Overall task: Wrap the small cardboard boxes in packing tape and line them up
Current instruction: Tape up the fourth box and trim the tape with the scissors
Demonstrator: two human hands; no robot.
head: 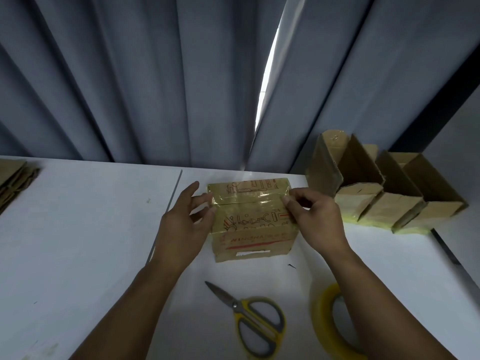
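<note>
As the white table runs from near edge to far, it shows:
Scissors: yellow-and-grey-handled steel scissors lie closed, near centre.
Tape: a roll of clear yellowish packing tape lies just right of them, partly under the right forearm.
Left hand: fingers spread straight, touching the left side of the small printed brown cardboard box.
Right hand: thumb and fingers pinch that box's upper right edge, at its glossy tape band.
Box: mid-table, between both hands.
Row: brown open-topped cardboard boxes touch side by side, far right.
Far left: flattened cardboard stack.
Behind: grey pleated curtain.
</note>
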